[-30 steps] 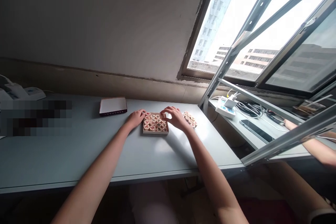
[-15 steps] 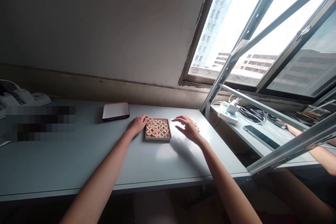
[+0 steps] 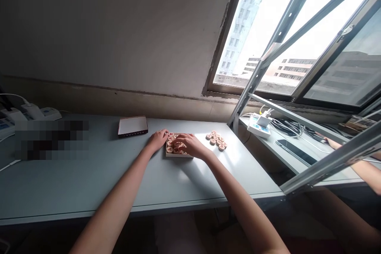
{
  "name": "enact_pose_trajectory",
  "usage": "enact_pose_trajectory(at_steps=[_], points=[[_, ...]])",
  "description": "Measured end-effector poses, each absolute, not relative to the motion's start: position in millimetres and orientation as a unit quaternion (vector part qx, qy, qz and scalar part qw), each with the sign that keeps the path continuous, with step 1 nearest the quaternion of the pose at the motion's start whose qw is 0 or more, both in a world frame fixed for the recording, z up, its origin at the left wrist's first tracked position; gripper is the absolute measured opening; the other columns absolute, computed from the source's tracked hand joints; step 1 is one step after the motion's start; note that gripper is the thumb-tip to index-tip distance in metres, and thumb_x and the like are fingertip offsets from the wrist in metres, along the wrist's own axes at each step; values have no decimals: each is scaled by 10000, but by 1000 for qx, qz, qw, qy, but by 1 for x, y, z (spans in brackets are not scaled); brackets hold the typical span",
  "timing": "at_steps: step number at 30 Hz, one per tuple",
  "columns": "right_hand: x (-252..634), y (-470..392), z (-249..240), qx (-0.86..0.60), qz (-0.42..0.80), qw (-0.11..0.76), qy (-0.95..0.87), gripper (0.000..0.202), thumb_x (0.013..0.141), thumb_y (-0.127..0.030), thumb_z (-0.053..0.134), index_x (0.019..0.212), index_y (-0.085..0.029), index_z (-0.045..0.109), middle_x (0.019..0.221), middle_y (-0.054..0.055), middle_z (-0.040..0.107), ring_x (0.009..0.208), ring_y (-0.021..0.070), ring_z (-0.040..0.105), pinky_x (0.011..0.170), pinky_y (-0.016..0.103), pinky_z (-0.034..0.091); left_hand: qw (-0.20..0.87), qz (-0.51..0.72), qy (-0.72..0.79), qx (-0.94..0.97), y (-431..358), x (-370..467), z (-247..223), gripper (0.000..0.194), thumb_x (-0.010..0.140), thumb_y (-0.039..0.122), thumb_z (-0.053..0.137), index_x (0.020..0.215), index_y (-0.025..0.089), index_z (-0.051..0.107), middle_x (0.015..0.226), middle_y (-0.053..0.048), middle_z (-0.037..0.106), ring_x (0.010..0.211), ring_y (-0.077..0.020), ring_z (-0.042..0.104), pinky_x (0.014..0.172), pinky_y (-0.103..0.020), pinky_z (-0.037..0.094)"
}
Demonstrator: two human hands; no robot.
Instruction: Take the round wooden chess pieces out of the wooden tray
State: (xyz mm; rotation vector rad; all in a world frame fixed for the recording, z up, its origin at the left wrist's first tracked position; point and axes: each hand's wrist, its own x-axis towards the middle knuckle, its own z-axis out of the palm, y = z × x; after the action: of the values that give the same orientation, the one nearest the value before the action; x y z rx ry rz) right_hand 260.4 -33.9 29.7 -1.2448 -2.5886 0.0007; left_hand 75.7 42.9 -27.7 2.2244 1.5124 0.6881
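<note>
A shallow open box [image 3: 178, 156] of round xiangqi pieces [image 3: 169, 149] sits on the grey table, the pieces standing in rows with red and dark characters. My left hand [image 3: 158, 141] rests at its left rim, fingers curled against the edge. Over the box reaches my right hand [image 3: 190, 145], fingers bent down and apart from the thumb, the tips at the pieces in the middle. It covers the right part of the box, and I see no piece lifted in it. Right of it, several loose xiangqi pieces [image 3: 217, 140] lie in a cluster on the table.
A dark-sided box lid [image 3: 132, 127] with a white inside lies at the left back. Power strips [image 3: 44, 113] stand at the far left. To the right rise a metal frame [image 3: 253, 83] and a second table with a phone [image 3: 296, 152], cables and another person's arm [image 3: 363, 170].
My right hand has moved left from beside the loose pieces to over the box, uncovering the cluster. My left hand stays at the box's left rim.
</note>
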Motion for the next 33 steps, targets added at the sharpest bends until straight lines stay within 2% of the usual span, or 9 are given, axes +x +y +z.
enact_pose_trajectory(at_steps=[3, 6, 10, 13, 18, 21, 25, 27, 33], points=[[257, -29, 29, -436, 2, 131, -890, 179, 840, -207, 584, 1017, -206, 609, 1080, 65, 634, 897, 184, 602, 757, 298, 409, 177, 242, 536, 789, 46, 75, -31, 299, 897, 307, 351, 1041, 214, 597, 1053, -63, 663, 940, -211, 601, 796, -276, 432], [267, -33, 32, -453, 19, 172, -875, 169, 853, -294, 574, 996, -204, 590, 984, 40, 652, 812, 148, 599, 763, 286, 393, 170, 238, 531, 795, 49, 74, -35, 305, 898, 308, 346, 1052, 207, 590, 1058, -67, 660, 948, -217, 598, 802, -282, 432], [312, -52, 34, -495, 27, 228, -838, 204, 880, -370, 514, 1013, -229, 577, 988, 22, 646, 812, 133, 582, 774, 276, 387, 165, 245, 527, 797, 49, 74, -36, 310, 899, 302, 334, 1047, 199, 585, 1076, -74, 654, 969, -225, 595, 802, -289, 430], [354, -64, 26, -545, 3, 200, -815, 174, 878, -355, 507, 948, -224, 597, 946, 29, 651, 832, 156, 577, 765, 294, 384, 166, 245, 530, 795, 48, 75, -35, 306, 899, 301, 333, 1033, 202, 589, 1089, -72, 653, 979, -226, 594, 806, -292, 428], [387, -68, 7, -619, -96, 151, -765, 182, 886, -245, 458, 860, -216, 636, 1087, 70, 622, 1013, 233, 530, 823, 379, 356, 160, 241, 540, 791, 47, 76, -33, 294, 894, 300, 345, 1047, 218, 583, 1114, -63, 645, 995, -221, 589, 805, -286, 426], [374, -68, 6, -607, -93, 162, -773, 181, 873, -214, 475, 863, -231, 655, 1120, 67, 606, 1066, 246, 506, 848, 401, 356, 160, 236, 541, 791, 47, 76, -33, 294, 893, 295, 344, 1044, 216, 584, 1084, -66, 654, 973, -218, 596, 784, -282, 431], [328, -69, 20, -509, 0, 202, -837, 199, 882, -267, 500, 1033, -265, 629, 1140, 53, 592, 1085, 211, 511, 896, 384, 376, 164, 234, 542, 790, 47, 76, -33, 288, 894, 308, 347, 1029, 221, 586, 1047, -65, 663, 939, -214, 606, 757, -273, 434], [300, -69, 26, -454, 38, 190, -870, 227, 882, -288, 515, 1088, -276, 608, 1141, 44, 596, 1070, 194, 527, 875, 348, 397, 166, 241, 539, 790, 47, 76, -34, 283, 895, 314, 348, 1020, 224, 585, 1027, -63, 667, 923, -212, 609, 758, -273, 432], [256, -57, 30, -418, 71, 180, -887, 137, 828, -241, 603, 957, -218, 642, 932, 27, 653, 852, 146, 590, 764, 269, 424, 171, 250, 525, 795, 47, 75, -35, 290, 902, 306, 328, 999, 217, 588, 1013, -66, 665, 928, -205, 602, 795, -276, 434]])
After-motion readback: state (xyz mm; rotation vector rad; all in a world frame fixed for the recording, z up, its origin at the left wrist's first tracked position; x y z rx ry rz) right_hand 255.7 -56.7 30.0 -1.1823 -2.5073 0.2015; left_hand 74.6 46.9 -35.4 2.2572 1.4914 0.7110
